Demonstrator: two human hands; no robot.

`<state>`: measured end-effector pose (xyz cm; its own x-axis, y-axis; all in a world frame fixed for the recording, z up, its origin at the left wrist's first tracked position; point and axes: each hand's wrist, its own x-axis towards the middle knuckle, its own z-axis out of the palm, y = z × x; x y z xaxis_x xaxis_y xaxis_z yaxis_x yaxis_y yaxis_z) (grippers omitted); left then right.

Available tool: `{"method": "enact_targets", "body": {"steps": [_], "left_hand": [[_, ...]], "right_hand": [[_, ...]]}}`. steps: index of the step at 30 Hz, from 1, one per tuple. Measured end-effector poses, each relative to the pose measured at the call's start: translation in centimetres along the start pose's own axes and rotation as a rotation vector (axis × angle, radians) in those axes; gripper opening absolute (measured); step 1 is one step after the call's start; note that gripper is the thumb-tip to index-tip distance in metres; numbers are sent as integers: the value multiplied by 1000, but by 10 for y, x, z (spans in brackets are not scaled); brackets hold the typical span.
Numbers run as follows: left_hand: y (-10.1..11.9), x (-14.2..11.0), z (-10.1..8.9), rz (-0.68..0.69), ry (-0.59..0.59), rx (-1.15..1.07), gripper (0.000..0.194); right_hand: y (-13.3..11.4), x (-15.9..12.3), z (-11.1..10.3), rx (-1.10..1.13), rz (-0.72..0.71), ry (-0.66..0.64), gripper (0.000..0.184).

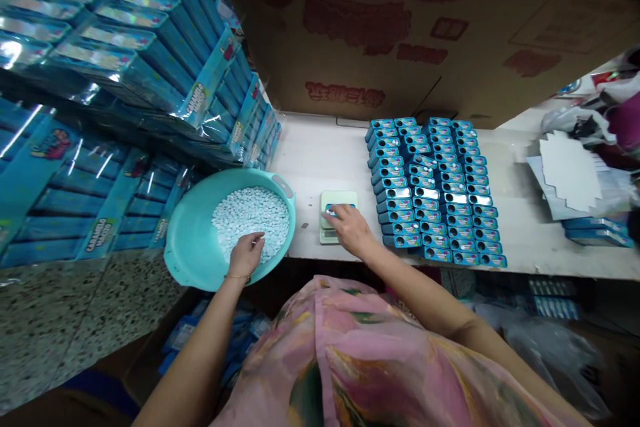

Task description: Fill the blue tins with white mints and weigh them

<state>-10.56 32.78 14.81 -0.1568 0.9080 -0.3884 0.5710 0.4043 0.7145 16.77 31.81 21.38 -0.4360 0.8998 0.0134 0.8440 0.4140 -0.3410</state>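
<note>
My left hand [247, 255] is over the pale round candies [255, 213] in a turquoise plastic basin [193, 223]. Its fingers are curled with the tips close together; whatever they hold is too small to make out. My right hand [351, 228] is closed on a small blue box [342, 206] on a pale green kitchen scale [329, 237]. The hand covers much of the box and part of the scale. To the right of the scale, small blue boxes [397, 203] with dark round openings lie in several columns.
Plastic-wrapped stacks of blue boxes [150, 33] rise at the left. A large cardboard carton [370, 33] stands along the back of the white table [300, 147]. Cut white card sheets [570, 173] lie at the right, and clear plastic bags [555, 360] hang or lie below.
</note>
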Motion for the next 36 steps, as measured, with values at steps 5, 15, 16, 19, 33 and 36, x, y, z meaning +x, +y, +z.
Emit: {"method": "enact_targets", "body": {"steps": [5,15,16,19,33,36], "left_hand": [[-29,20,14,204,-162,354,34],[-25,36,27,193,-171,62,36],[-23,35,28,152,-171,-26,30],[-16,31,25,-97,-157,-336,15],[12,-14,-25,-652,-141,-1528,17],[10,-12,-30,-655,-109,-1497,18]], "right_hand": [[21,8,-9,-147,-26,-93,36],[52,-15,-1,-48,182,-68,48],[52,-9,1,-44,178,-109,47],[56,20,2,-37,190,-137,38],[137,219,-3,37,466,-29,53],[140,188,-11,43,438,54,60]]}}
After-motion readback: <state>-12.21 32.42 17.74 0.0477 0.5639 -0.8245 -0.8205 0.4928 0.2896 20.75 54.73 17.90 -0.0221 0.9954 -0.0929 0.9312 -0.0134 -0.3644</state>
